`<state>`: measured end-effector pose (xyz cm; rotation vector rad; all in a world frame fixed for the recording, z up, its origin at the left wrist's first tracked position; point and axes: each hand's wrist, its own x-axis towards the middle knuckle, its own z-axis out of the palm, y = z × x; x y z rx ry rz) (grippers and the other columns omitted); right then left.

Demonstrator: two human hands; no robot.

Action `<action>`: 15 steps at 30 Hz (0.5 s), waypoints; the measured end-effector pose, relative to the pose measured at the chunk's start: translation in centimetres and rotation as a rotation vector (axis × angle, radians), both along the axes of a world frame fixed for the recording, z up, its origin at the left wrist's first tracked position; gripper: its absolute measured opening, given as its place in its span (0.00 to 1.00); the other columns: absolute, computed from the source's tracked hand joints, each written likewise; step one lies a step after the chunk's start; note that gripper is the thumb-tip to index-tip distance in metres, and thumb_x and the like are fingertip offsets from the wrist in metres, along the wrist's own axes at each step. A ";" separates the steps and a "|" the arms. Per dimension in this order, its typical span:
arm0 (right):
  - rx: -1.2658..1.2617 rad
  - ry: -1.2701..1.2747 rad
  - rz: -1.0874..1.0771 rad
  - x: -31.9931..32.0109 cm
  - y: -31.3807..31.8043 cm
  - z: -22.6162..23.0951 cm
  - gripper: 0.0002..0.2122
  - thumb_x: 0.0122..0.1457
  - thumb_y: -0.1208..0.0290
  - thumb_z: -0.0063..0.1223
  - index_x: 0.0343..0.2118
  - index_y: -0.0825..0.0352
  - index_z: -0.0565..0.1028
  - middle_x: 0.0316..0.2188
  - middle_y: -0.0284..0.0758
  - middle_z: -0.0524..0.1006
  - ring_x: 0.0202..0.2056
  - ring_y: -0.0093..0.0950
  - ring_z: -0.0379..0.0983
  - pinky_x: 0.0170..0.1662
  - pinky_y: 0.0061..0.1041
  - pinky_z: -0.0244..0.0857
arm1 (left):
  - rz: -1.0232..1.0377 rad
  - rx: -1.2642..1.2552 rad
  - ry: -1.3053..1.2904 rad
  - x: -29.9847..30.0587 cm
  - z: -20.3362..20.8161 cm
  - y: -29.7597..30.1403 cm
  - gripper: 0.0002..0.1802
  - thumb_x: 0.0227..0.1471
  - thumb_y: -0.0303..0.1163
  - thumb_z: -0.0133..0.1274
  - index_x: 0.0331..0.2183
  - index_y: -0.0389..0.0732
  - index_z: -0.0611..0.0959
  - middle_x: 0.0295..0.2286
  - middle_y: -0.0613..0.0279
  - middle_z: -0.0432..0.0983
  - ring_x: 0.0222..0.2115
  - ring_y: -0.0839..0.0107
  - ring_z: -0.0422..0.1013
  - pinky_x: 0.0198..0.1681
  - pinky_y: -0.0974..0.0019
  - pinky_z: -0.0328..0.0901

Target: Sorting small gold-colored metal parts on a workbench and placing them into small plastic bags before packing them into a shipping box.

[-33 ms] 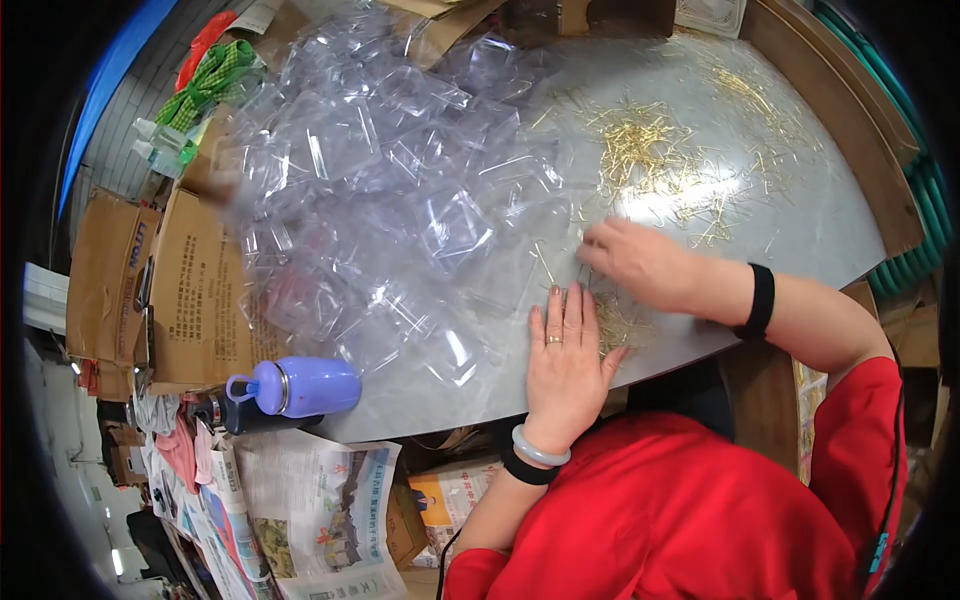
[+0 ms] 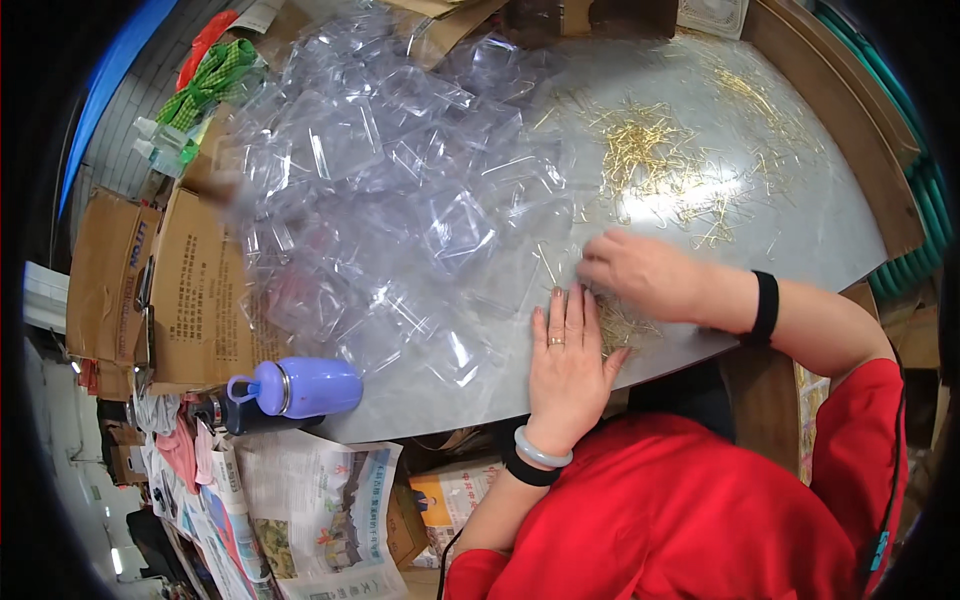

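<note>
My left hand (image 2: pixel 570 370) lies flat on the grey table near its front edge, fingers stretched out and pointing away from me. Beside its fingers is a small heap of thin gold wire hooks (image 2: pixel 630 332). Over the far side of that heap, my right hand (image 2: pixel 645 275) is bent with its fingers drawn together. Whatever its fingertips hold is hidden and slightly blurred. A few single gold wire pieces (image 2: pixel 546 262) lie just left of the right fingertips. Farther back spreads a larger pile of gold wire hooks (image 2: pixel 640 150).
Clear plastic boxes (image 2: pixel 455 225) form a big heap across the table's left half. A purple bottle (image 2: pixel 320 386) is at the front left edge, near cardboard boxes (image 2: pixel 200 290). A cardboard wall (image 2: pixel 850 110) borders the right side. Newspaper (image 2: pixel 320 510) hangs below the table.
My right hand has shifted slightly toward me. The left hand stays almost in place.
</note>
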<state>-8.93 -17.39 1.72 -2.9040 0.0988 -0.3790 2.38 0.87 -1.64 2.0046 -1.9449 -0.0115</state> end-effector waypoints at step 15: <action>-0.070 -0.013 0.104 3.6 -2.3 -0.2 0.15 0.55 0.74 0.54 0.46 0.64 0.78 0.42 0.34 0.74 0.47 0.35 0.72 0.49 0.33 0.68 | 0.010 -0.026 -0.009 -0.1 0.2 -0.1 0.40 0.62 0.50 0.50 0.62 0.26 0.65 0.63 0.40 0.59 0.64 0.42 0.54 0.69 0.41 0.45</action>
